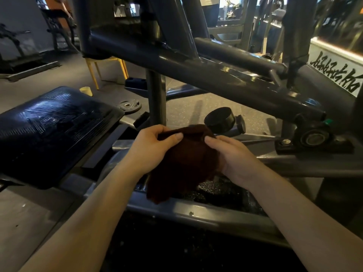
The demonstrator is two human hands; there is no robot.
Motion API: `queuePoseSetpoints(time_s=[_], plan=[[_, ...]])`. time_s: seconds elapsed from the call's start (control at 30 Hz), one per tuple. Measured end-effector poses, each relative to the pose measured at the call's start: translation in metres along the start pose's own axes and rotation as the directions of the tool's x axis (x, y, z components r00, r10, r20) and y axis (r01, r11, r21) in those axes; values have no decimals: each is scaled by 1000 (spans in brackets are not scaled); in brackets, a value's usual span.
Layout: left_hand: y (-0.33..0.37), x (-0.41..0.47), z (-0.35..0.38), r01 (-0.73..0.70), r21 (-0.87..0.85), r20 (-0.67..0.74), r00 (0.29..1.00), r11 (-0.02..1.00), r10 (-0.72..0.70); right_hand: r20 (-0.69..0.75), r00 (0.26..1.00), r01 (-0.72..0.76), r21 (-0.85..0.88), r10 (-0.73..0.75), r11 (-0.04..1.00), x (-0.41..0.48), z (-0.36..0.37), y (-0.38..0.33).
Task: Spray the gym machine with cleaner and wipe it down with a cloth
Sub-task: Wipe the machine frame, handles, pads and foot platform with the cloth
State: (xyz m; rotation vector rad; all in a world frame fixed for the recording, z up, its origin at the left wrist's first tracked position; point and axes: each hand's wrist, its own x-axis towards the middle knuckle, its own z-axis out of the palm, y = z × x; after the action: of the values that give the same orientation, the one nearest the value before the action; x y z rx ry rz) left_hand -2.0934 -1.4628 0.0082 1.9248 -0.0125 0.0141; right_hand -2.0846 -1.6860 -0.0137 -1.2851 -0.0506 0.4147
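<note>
The left hand [151,148] grips the upper edge of a dark brown cloth [182,165], thumb on top and fingers curled over the fold. The right hand [233,156] holds the cloth's other side, its thumb lying along the fabric and its fingers hidden behind it. The cloth is bunched between the two hands and hangs down from them, its lower corner drooping over the grey base rail [196,213] of the gym machine [196,71]. Whether the corner touches the rail cannot be told.

Just past the rail lies a black, speckled, shiny surface [216,191], partly covered by the cloth. To the left sits the machine's dark ribbed seat pad [55,130], with streaks of light across its top. Beyond the hands a grey upright post [156,99] rises to meet the thick slanted frame tubes. Right of the post is a black round roller end [220,119], and further right a bearing block [312,138] is bolted to the frame.

On the floor behind lie a small weight plate [129,106] and a pale paper cup [86,90], near the yellow legs of a chair [106,69]. At far right hangs a white banner [335,75] with black lettering.
</note>
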Motion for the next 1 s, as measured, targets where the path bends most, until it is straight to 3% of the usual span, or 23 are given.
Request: queuePoseSetpoints(time_s=[0.17,0.23,0.3,0.37,0.43,0.5,0.53,0.67,0.8,0.83,0.9,1.0], plan=[[-12,3,-9,145,-18,25,989,989,-144,31,998,-57,-16,58,998,0,6,-2],[-18,2,-18,167,-2,122,979,986,-166,6,996,-89,-49,89,995,1,2,1],[-22,-2,-21,140,97,283,945,985,-162,7,996,-82,-260,87,962,1,3,3],[-23,-7,-18,-15,320,357,928,947,-106,33,998,-16,-613,46,790,-2,8,2],[-25,-8,-10,-184,476,353,936,860,6,95,995,86,-863,-9,498,-4,11,4],[-30,-6,-8,-226,490,336,940,842,57,164,985,171,-945,-48,279,-4,11,7],[-34,-4,-8,-227,488,321,945,843,69,173,983,182,-951,-59,248,-4,11,8],[-41,6,-1,-241,437,240,960,866,146,110,982,153,-940,-152,304,-4,7,3],[-43,15,15,-224,325,132,973,919,191,-89,970,87,-747,-228,659,-15,1,-21],[-45,18,19,-201,324,130,977,924,167,-152,954,77,-707,-258,703,-18,-3,-31],[-54,25,24,-176,380,140,981,908,131,-254,898,72,-722,-360,688,-23,-13,-53],[-67,34,31,-174,486,160,981,857,108,-226,772,86,-889,-594,450,-30,-25,-76]])
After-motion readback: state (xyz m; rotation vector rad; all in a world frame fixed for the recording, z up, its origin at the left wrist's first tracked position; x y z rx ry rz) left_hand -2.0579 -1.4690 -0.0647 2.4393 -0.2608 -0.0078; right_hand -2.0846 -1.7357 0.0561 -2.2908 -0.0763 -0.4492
